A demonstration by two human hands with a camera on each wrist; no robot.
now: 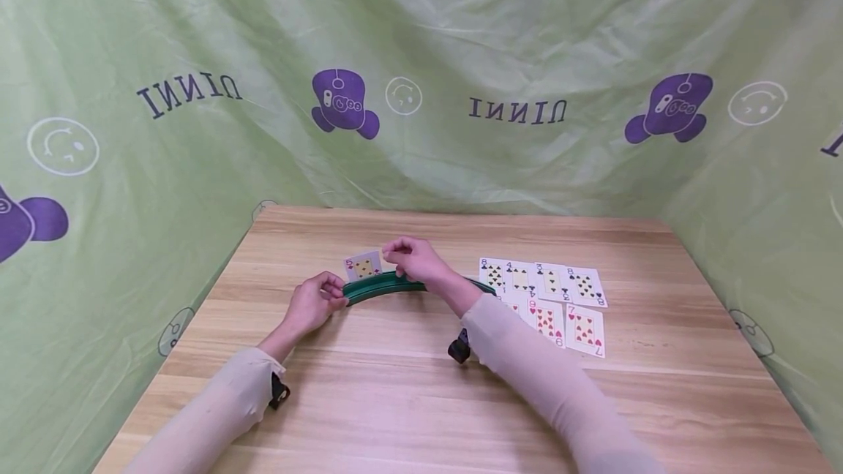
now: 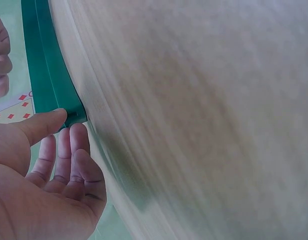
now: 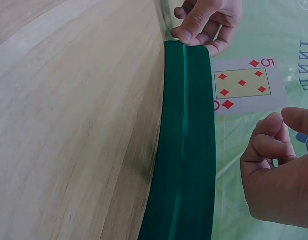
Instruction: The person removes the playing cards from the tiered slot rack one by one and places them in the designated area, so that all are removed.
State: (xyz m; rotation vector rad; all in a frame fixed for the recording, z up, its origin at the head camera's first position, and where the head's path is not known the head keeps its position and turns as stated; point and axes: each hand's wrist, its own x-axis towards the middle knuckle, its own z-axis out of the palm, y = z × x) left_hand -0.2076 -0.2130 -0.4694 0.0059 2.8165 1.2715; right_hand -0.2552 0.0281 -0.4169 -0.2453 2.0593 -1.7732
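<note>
A curved green card holder [image 1: 377, 284] stands on the wooden table. At its left end, my left hand [image 1: 312, 303] pinches the rim between thumb and fingers, as the left wrist view shows with the holder [image 2: 50, 70] above the thumb. One playing card, the five of diamonds [image 1: 364, 266], rises upright from the holder's slot near that end. My right hand [image 1: 418, 261] hovers beside the card's right edge, fingers loosely curled. The right wrist view shows its fingertips close to a corner of the card [image 3: 244, 85], with no card between them.
Two rows of face-up playing cards lie to the right; the upper row holds black suits, such as the eight [image 1: 585, 285], the lower row hearts, such as the seven [image 1: 585, 330]. My right forearm [image 1: 527, 364] partly covers the lower row. A green printed cloth [image 1: 421, 167] hangs behind the table [image 1: 369, 401].
</note>
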